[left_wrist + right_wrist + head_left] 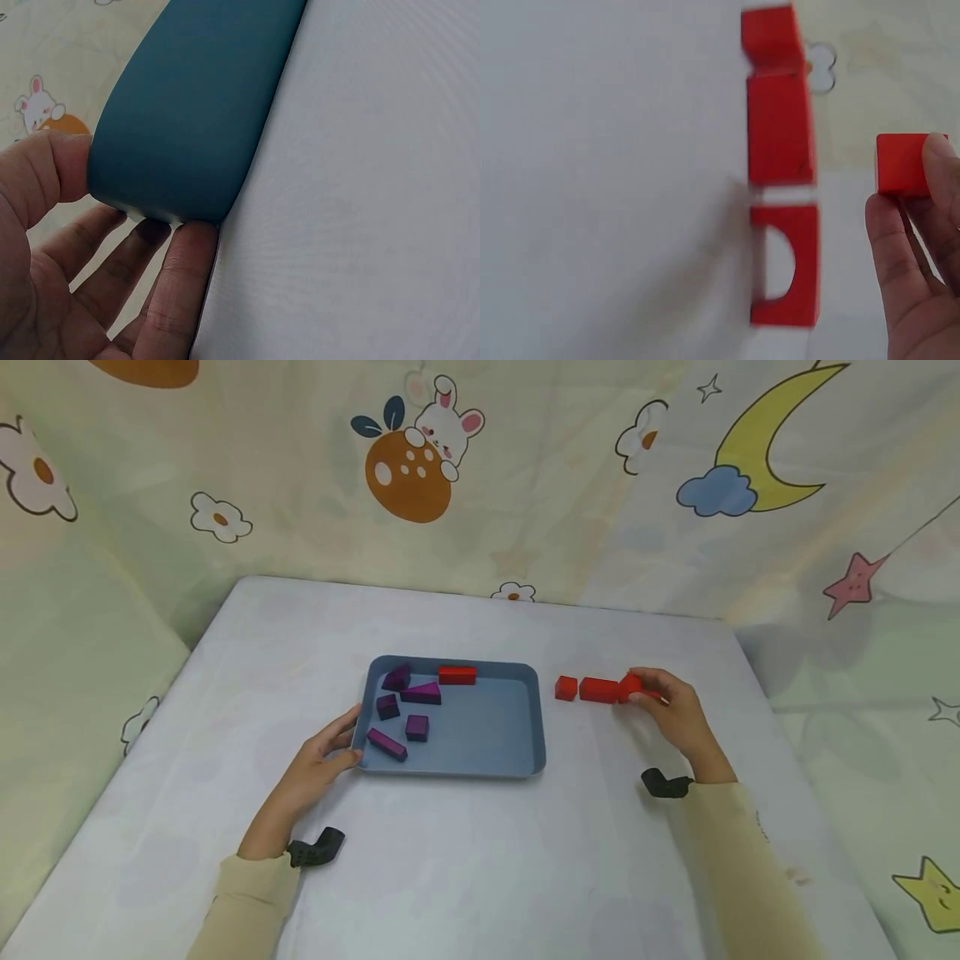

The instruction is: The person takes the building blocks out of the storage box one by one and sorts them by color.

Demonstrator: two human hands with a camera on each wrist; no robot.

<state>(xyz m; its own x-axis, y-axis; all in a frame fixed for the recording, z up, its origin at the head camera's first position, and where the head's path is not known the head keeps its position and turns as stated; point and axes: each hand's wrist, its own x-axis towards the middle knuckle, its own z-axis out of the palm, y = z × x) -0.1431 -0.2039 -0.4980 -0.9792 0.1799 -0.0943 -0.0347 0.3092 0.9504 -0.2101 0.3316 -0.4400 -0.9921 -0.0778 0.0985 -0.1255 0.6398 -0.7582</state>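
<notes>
My left hand (318, 762) holds the left end of a blue-grey rectangular tray (487, 739). In the left wrist view the thumb lies at the tray's rim, with fingertips against its outer wall. Over to the right, my right hand (678, 710) pinches a red cube (901, 163) between thumb and fingers, above a row of red blocks. That row holds a small red block (566, 688), a longer red block (599, 690) and a red arch block (804, 266), which the hand partly hides in the head view.
Inside the tray, several purple blocks (417, 728) lie toward the left, and one red rectangular block (457, 676) sits along the back wall. All this stands on a white-covered table (480, 860). A printed cloth (570, 485) hangs behind it.
</notes>
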